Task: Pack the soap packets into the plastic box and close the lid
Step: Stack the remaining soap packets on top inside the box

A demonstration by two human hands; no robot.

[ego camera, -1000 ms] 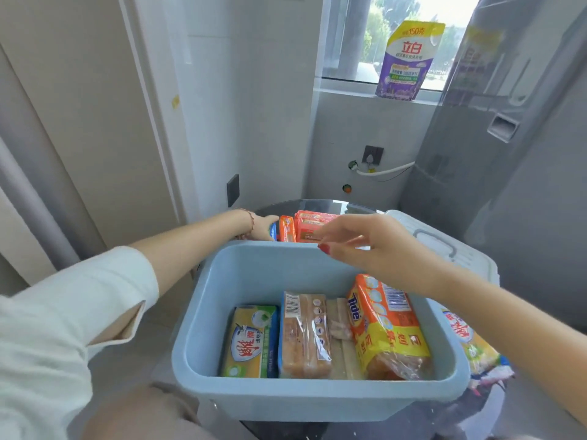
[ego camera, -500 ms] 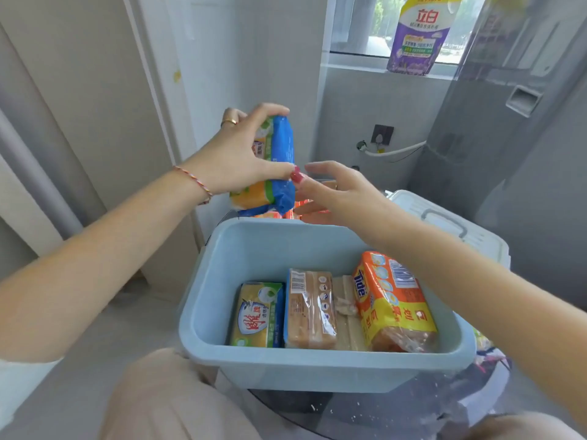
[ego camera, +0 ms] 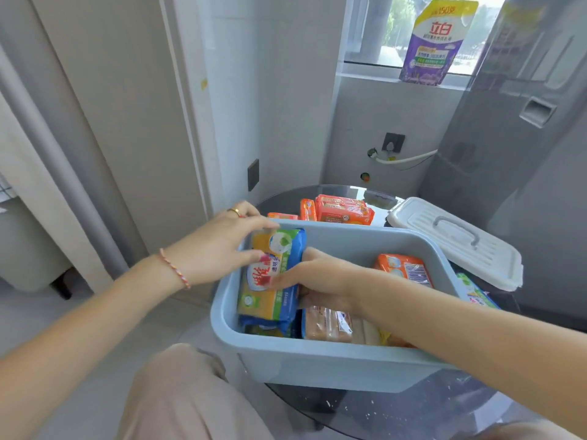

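A light blue plastic box (ego camera: 317,366) stands on a round dark glass table (ego camera: 413,414). Both hands hold a blue, yellow and green soap packet (ego camera: 270,300) tilted inside the box's left end: my left hand (ego camera: 219,252) grips its top, my right hand (ego camera: 317,277) its right side. Under it lies another packet of the same kind. A tan soap packet (ego camera: 327,323) lies on the box floor, and an orange packet (ego camera: 403,268) leans at the right end. Orange packets (ego camera: 343,211) wait behind the box. The white lid (ego camera: 457,239) with a grey handle lies to the right.
A blue-green packet (ego camera: 476,292) lies on the table right of the box, under the lid's edge. A purple detergent pouch (ego camera: 435,42) stands on the window sill. A grey appliance (ego camera: 524,154) rises at the right. My knee (ego camera: 184,395) is below the box.
The blue-yellow packet, lifted from behind the box by my left hand, has come down into the box's left end. My right hand has joined it on the packet.
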